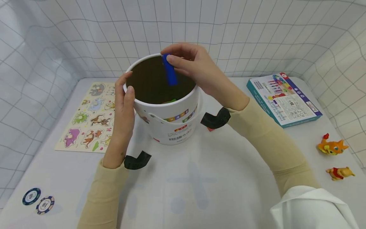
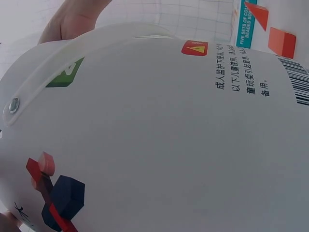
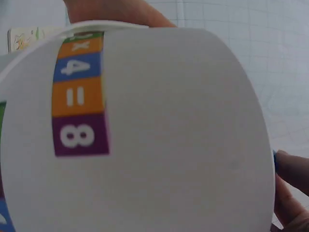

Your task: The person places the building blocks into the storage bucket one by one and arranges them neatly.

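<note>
A white bucket [image 1: 171, 124] with printed number blocks and a barcode stands on the table, its inside dark. My left hand [image 1: 124, 117] holds its left side, index fingertip over the rim and thumb lower on the outer wall. Above the opening, my right hand [image 1: 197, 66] pinches a blue block [image 1: 170, 71] between thumb and fingers; the long block hangs down inside the rim. Low in the bucket a bit of a green piece [image 1: 172, 100] shows. The right wrist view mostly holds the bucket wall [image 3: 183, 121], with the right fingers [image 3: 292, 169] at its edge.
A board with animal pictures [image 1: 68, 138] lies left of the bucket. To the right are a boxed bead set [image 1: 286, 98] and two small figures, one orange [image 1: 332, 147], one yellow [image 1: 340, 173]. Two poker chips [image 1: 45, 204] lie front left. Red blocks [image 2: 282, 42] sit beside the bucket.
</note>
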The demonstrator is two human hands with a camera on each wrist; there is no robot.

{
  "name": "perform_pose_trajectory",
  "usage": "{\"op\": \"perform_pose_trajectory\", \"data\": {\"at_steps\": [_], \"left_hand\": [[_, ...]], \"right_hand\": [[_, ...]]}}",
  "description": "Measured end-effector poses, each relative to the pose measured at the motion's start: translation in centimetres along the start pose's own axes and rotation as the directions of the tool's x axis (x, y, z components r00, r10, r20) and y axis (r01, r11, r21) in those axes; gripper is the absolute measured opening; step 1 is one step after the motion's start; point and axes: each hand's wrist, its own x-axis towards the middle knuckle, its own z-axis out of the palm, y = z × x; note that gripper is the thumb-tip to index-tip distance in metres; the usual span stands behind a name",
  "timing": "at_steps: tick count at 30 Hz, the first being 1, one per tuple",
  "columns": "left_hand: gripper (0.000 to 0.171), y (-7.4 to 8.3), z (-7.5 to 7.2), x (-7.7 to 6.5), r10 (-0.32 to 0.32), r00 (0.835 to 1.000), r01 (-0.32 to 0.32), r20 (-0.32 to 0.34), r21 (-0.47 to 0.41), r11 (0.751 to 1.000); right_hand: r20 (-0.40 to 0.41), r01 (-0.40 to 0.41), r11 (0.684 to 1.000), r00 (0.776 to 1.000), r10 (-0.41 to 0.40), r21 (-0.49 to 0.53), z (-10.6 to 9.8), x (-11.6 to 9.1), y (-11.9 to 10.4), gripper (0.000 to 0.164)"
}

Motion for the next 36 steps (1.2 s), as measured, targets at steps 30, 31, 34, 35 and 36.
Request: {"op": "perform_pose_trajectory", "data": {"at_steps": [30,31,34,35,36], "left_hand": [[0.045,-0.9,0.1,0.1,0.002,1.000,-0.002,0.001,-0.007,1.000],[0.045,-0.9,0.1,0.1,0.002,1.000,-0.002,0.004,-0.018,1.000],[0.045,-0.9,0.3,0.1,-0.002,1.000,0.003,0.015,-0.040,0.999],[0.045,-0.8,0.3,0.1,-0.005,1.000,0.005,0.016,-0.038,0.999],[0.045,-0.8,0.4,0.2,-0.005,1.000,0.006,0.016,-0.040,0.999]], "right_hand": [[-0.046,0.196,0.935,0.975,-0.219,-0.297,0.0,-3.8,0.3,0.016],[-0.092,0.207,0.938,0.966,-0.241,-0.278,-0.7,-4.6,0.8,0.016],[-0.230,0.208,0.955,0.939,-0.255,-0.213,-3.3,-7.3,3.0,0.016],[-0.269,0.192,0.961,0.932,-0.242,-0.197,-4.2,-8.2,3.7,0.017],[-0.309,0.160,0.970,0.927,-0.211,-0.183,-5.0,-9.1,4.5,0.017]]}}
